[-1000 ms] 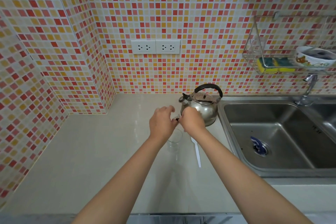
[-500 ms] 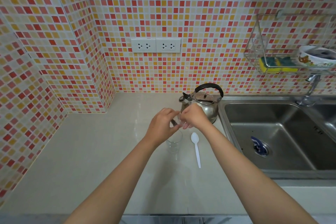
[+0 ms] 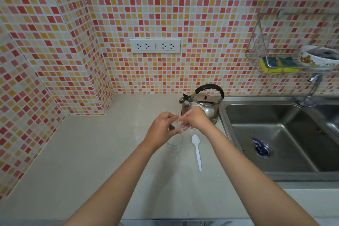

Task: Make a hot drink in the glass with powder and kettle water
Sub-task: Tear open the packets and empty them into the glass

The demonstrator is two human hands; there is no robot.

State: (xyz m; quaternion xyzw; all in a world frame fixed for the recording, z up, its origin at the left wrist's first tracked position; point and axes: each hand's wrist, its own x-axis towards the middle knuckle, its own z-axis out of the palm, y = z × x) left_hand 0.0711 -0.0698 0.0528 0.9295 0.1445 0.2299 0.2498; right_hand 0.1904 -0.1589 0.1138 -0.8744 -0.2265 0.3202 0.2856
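Left hand (image 3: 161,127) and right hand (image 3: 195,119) pinch small pale sachet (image 3: 177,124) between closed fingers (image 3: 184,127), just above clear glass tumbler (image 3: 174,144) on beige bench (image 3: 91,152); white plastic spoon (image 3: 197,149) right, steel kettle (image 3: 203,104) far.

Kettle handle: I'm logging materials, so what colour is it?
Black, arching over the steel kettle; handle clearest in the head view.

Both forearms extended forward — left hand (image 3: 161,128) and right hand (image 3: 195,119) meet, fingers pinched together.
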